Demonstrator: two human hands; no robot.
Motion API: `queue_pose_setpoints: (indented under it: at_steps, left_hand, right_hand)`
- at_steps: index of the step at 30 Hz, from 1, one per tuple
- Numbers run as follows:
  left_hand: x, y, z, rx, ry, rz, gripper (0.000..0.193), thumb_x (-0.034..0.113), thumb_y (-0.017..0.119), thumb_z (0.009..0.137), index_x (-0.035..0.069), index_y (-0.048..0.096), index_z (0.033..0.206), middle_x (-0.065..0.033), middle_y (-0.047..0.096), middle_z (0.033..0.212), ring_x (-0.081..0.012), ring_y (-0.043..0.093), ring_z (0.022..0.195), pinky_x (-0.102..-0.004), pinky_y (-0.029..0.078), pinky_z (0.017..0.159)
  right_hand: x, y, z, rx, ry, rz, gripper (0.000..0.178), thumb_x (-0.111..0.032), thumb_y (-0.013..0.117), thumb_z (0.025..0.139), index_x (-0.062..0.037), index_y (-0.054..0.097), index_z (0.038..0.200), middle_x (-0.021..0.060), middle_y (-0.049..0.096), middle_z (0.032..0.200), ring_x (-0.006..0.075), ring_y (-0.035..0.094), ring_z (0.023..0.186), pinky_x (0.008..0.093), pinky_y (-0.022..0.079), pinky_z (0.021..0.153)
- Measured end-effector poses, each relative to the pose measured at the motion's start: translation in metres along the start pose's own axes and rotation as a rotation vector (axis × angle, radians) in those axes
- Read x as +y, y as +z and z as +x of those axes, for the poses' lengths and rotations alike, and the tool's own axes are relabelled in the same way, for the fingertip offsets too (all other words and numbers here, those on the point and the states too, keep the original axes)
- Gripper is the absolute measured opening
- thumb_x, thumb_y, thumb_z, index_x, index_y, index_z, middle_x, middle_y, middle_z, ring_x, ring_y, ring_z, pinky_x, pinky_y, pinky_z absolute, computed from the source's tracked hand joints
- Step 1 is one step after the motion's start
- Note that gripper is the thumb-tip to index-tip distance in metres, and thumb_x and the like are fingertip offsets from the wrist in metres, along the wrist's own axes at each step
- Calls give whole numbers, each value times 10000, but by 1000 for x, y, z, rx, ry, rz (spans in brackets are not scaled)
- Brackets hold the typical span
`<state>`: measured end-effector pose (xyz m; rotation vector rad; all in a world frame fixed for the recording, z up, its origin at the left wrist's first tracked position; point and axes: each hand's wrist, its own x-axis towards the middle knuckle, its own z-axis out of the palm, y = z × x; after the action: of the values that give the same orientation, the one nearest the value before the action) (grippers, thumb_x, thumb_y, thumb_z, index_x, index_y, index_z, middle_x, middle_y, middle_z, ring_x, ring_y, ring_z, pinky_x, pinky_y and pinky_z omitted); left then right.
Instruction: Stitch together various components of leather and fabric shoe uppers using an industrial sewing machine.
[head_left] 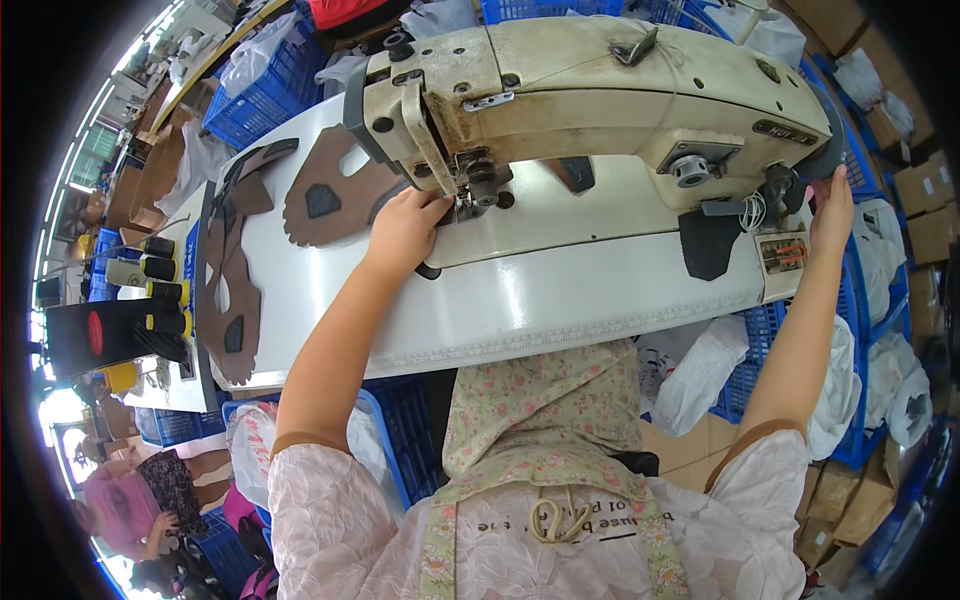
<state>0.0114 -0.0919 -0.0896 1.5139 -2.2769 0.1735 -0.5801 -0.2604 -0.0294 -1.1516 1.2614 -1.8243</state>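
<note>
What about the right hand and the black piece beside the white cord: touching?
Apart. The head view shows the right hand well right of the black piece, the white cord between them.

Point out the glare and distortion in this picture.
Head view: glare streaks the white table in front of the sewing machine; in the same view, fisheye bending curves the table's front edge, corners go black, and the far left has blown-out patches.

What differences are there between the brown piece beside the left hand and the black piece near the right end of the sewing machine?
The brown piece looks larger than the black piece. The brown piece has a wavy edge and a dark patch; the black piece has straighter edges and shows no patch. Both are flat.
</note>
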Motion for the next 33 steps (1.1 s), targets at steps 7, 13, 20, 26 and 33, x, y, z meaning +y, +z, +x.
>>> queue_pose_setpoints:
  at_steps: [7, 13, 20, 26, 33]
  left_hand:
    - [-5, -1, -6, 8, -8, -28, 413, -39, 608, 740, 98, 710, 1117, -90, 657, 1069, -317, 624, 983, -423, 520, 847]
    - [1, 1, 1, 17, -2, -35, 405, -32, 612, 734, 97, 711, 1104, -97, 665, 1063, -322, 629, 972, -424, 520, 848]
    - [-8, 1, -16, -23, -80, 54, 418, -38, 581, 695, 77, 720, 1072, -144, 676, 1008, -364, 630, 949, -454, 517, 822]
    - [-4, 17, -3, -40, -81, 29, 423, -57, 545, 677, 73, 694, 1051, -116, 672, 1083, -370, 612, 981, -453, 509, 848]
    - [-8, 0, -10, -50, -167, 44, 432, -53, 590, 673, 63, 691, 1076, -182, 636, 1001, -416, 589, 969, -490, 495, 849]
  right_hand:
    - [-47, 24, 65, 94, -139, -596, 593, -501, 644, 938, 80, 708, 1041, 123, 712, 996, 205, 632, 989, 319, 459, 902]
    - [-62, 27, 114, -55, 46, -713, 701, -585, 688, 858, 39, 699, 1176, 168, 709, 1143, 220, 645, 1061, 332, 463, 960]
    - [-53, 19, 42, 3, -42, -592, 493, -479, 472, 1007, -71, 741, 1075, 69, 716, 1020, 169, 643, 938, 295, 490, 814]
    - [1, -75, -56, -678, -126, -1253, 169, -114, 673, 785, -101, 742, 939, 139, 670, 975, 293, 655, 930, 390, 520, 822]
    - [11, -63, -67, -738, -365, -1328, 147, -42, 703, 690, -99, 699, 826, 115, 642, 899, 342, 597, 894, 440, 488, 803]
